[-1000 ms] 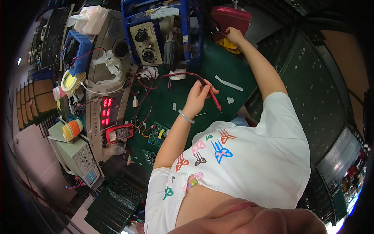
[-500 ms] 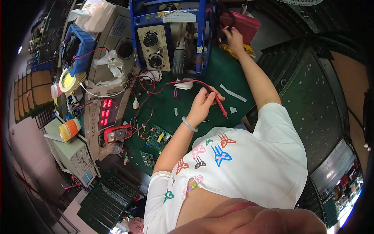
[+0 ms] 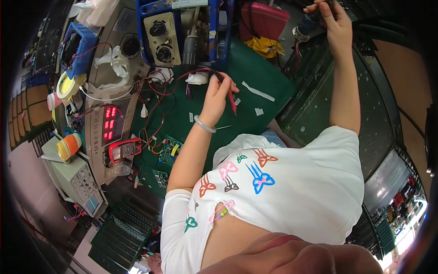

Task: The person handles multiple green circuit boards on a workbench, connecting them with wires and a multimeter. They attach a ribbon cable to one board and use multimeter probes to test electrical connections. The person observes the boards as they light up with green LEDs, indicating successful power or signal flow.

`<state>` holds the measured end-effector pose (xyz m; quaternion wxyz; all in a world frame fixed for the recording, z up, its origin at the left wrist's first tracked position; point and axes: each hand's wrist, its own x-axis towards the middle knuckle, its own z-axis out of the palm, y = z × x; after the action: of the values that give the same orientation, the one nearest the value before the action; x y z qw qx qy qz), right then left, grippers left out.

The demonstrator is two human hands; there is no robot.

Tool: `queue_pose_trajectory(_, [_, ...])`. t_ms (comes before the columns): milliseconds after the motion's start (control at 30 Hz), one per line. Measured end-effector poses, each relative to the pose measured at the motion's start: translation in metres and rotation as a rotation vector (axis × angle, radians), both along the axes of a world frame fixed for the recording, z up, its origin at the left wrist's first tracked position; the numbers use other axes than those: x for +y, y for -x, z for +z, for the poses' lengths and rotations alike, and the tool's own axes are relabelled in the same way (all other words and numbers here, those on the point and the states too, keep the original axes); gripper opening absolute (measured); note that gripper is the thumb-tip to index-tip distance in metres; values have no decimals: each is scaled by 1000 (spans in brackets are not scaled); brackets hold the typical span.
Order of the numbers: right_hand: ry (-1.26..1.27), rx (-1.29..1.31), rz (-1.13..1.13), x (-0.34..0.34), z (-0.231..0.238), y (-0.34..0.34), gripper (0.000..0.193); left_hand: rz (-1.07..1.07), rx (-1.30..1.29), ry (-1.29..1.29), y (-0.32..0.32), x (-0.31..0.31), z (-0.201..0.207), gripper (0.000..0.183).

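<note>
Near the middle of the green bench mat, my left hand [image 3: 218, 93] is closed on a red test probe [image 3: 233, 104], its tip slanting down to the right. A dark lead also shows at those fingers. My right hand [image 3: 336, 28] is raised at the far right, fingers bent together beside a dark cylindrical cable connector [image 3: 306, 25]. This connector has a metal collar and thin wires coming from its lower end. It appears held at the fingertips, though the frame edge cuts off part of the grip. A red multimeter [image 3: 124, 149] lies at the left, near a green circuit board [image 3: 170, 149].
A blue-framed unit [image 3: 142, 27] with two black knobs stands at the back. Tangled red wires [image 3: 157, 93] run across the mat's left side. Left of them are a red digital display [image 3: 110, 122] and an oscilloscope [image 3: 76, 180]. A yellow bag [image 3: 265, 46] lies beside a red box [image 3: 269, 22].
My right hand has moved right, away from the red box and yellow bag, and the connector now shows beside it. My left hand keeps the red probe. The whole view has shifted slightly.
</note>
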<state>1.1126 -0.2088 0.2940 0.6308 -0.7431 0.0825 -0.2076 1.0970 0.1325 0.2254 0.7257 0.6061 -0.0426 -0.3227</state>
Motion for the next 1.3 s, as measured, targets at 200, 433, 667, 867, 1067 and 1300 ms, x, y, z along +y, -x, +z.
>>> queue_pose_trajectory(200, [-201,209,72,66,49,-18,25,42,38,-16,0,-28,29,37])
queue_pose_trajectory(433, [-141,213,129,132,25,-18,23,-149,156,155,22,-43,50,34])
queue_pose_trajectory(667, [-246,383,425,90,-53,43,33,-17,221,150,21,-14,65,34])
queue_pose_trajectory(867, [38,657,970,110,-68,147,35,-20,176,142,18,20,81,34])
queue_pose_trajectory(1067, [120,910,672,116,-90,183,28,-84,-24,-104,12,32,101,31])
queue_pose_trajectory(1300, [-275,476,1086,148,11,187,29,-116,-80,-394,-14,64,110,28])
